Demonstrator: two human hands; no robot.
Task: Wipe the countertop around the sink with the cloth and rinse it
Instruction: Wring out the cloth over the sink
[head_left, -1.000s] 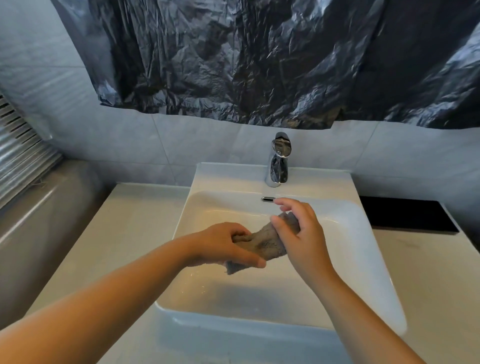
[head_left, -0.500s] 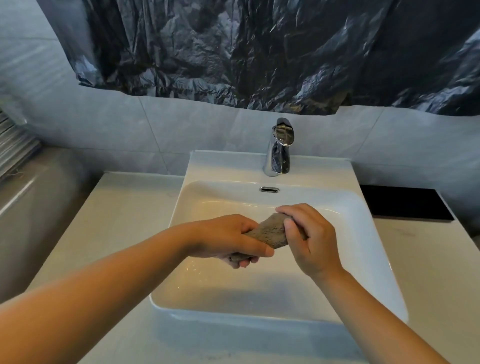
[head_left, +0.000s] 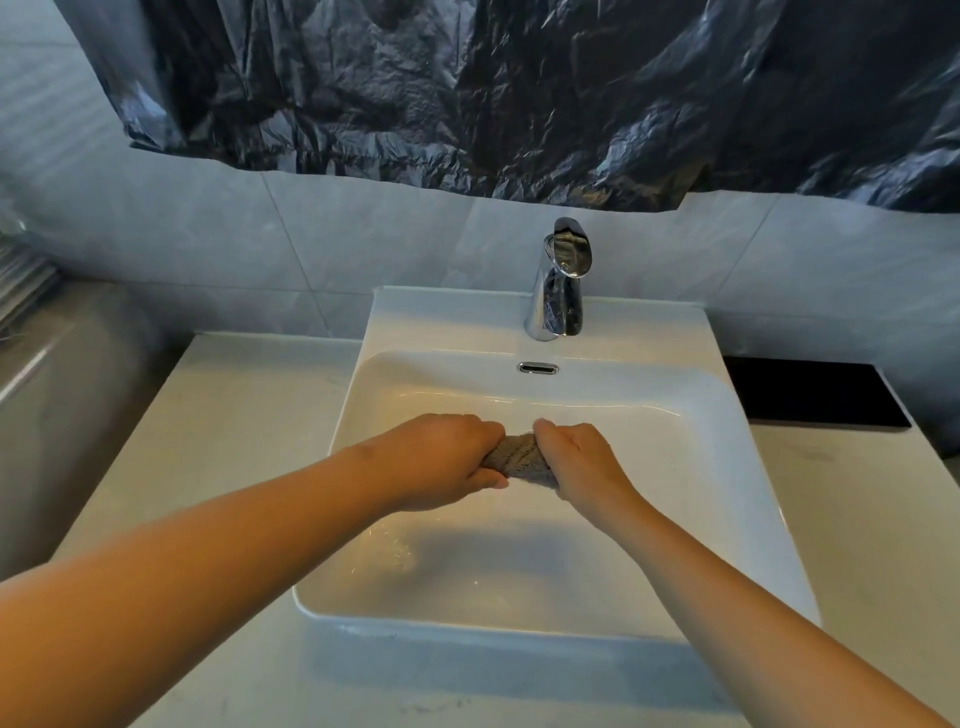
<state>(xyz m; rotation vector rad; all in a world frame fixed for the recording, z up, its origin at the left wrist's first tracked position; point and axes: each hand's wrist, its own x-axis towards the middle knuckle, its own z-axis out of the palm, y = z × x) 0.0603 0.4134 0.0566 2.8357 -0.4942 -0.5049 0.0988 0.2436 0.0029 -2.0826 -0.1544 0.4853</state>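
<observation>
A grey-brown cloth (head_left: 519, 458), twisted into a tight roll, hangs over the middle of the white sink basin (head_left: 727, 467). My left hand (head_left: 441, 460) grips its left end, fingers curled round it. My right hand (head_left: 574, 460) grips the right end, knuckles up. Only a short stretch of cloth shows between the two fists. The chrome tap (head_left: 561, 280) stands behind the basin; no water runs from it. Droplets glint on the basin floor below my hands. Pale countertop (head_left: 223, 426) flanks the sink on both sides.
A crumpled black plastic sheet (head_left: 519, 93) covers the wall above the grey tiles. A black flat panel (head_left: 815, 395) lies on the counter at the back right. A grey ledge and slatted blind (head_left: 31, 332) sit at the far left.
Both hands have closed in on the cloth and turned it into a tight twisted roll. The right hand has rolled over, knuckles up, and the hands sit closer together.
</observation>
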